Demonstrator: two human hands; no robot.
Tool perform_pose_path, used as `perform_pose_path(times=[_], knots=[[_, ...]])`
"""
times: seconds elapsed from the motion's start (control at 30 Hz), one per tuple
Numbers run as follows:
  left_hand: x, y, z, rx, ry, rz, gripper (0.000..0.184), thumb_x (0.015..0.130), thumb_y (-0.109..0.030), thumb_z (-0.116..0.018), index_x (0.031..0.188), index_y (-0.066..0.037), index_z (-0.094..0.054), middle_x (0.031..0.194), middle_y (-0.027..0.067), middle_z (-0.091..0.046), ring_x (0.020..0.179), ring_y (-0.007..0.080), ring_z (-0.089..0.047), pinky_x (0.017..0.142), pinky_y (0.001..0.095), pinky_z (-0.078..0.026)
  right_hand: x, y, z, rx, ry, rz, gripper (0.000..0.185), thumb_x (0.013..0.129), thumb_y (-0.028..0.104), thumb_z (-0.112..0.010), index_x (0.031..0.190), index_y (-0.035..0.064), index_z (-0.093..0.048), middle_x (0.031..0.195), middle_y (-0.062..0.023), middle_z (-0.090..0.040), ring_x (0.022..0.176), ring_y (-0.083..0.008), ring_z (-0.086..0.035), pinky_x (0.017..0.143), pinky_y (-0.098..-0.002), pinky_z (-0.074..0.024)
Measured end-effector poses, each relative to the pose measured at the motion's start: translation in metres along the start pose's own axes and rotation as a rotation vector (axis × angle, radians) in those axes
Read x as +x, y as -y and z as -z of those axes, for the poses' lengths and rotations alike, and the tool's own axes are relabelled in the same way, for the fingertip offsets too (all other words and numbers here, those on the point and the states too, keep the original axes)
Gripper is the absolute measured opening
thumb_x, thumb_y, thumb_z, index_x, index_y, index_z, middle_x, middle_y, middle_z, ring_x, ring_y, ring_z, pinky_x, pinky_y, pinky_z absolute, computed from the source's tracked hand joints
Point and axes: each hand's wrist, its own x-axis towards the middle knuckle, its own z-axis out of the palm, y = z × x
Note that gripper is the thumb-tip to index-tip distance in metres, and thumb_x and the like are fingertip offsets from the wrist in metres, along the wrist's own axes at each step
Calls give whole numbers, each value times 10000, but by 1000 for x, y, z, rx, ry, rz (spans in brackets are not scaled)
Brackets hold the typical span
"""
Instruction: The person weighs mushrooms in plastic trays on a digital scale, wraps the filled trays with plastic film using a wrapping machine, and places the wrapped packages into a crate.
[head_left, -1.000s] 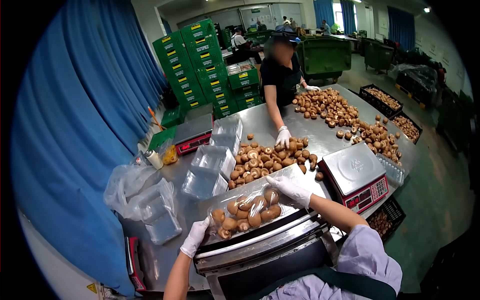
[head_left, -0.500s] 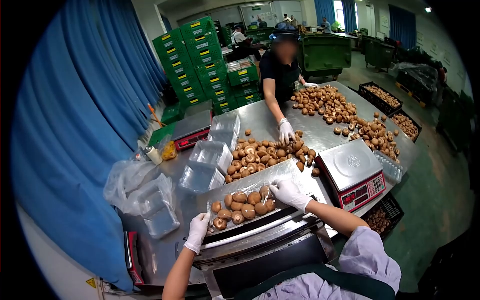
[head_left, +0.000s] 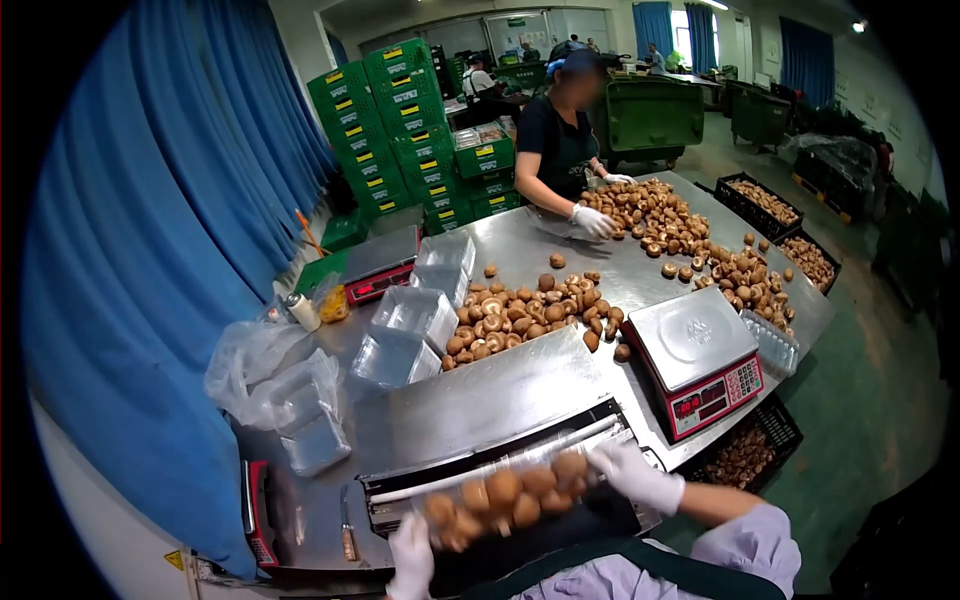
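A tray of brown mushrooms (head_left: 512, 497), covered with clear film, is held up between my two gloved hands and slightly blurred by motion. My left hand (head_left: 410, 556) grips its left end, and my right hand (head_left: 636, 478) grips the right end. Just beyond the tray lies the wrapping machine (head_left: 480, 400), with its metal top plate and a white roller (head_left: 405, 491) showing. A knife (head_left: 347, 522) rests on the metal surface to the left of the machine.
Loose mushrooms (head_left: 520, 318) lie behind the machine, near clear plastic trays (head_left: 415, 315). A digital scale (head_left: 695, 345) stands at right, another (head_left: 383, 262) at back left. Across the table (head_left: 500, 240), a co-worker (head_left: 555, 135) handles a larger mushroom pile (head_left: 660, 215). Green crates (head_left: 405, 120) are stacked behind.
Both my hands have drawn the mushroom tray off the machine toward me, uncovering the roller. The co-worker's reaching hand has moved from the near mushrooms back to the far pile.
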Motion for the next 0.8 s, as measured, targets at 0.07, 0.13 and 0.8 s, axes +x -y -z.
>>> perform_pose_path(times=[0.07, 0.13, 0.8], knots=[[-58, 41, -5, 92, 89, 114, 213, 918, -141, -453, 822, 16, -561, 687, 126, -562, 676, 171, -569, 650, 325, -460, -51, -20, -16, -95, 68, -145, 262, 948, 289, -471, 850, 76, -588, 651, -144, -617, 634, -318, -640, 590, -403, -500], [-89, 76, -18, 117, 131, 247, 216, 912, -159, -464, 806, -1, -565, 647, 126, -571, 602, 178, -535, 595, 347, -444, -80, -37, -35, -227, 109, -314, 269, 939, 307, -473, 870, 69, -580, 711, -206, -621, 687, -411, -609, 619, -484, -485], [-142, 11, -57, 378, 146, 601, 141, 799, -140, -671, 766, -3, -655, 623, -1, -598, 613, 100, -564, 611, 268, -488, -117, -77, 3, -525, 125, -383, 322, 897, 367, -480, 816, 90, -622, 662, -218, -612, 649, -390, -624, 598, -509, -484]])
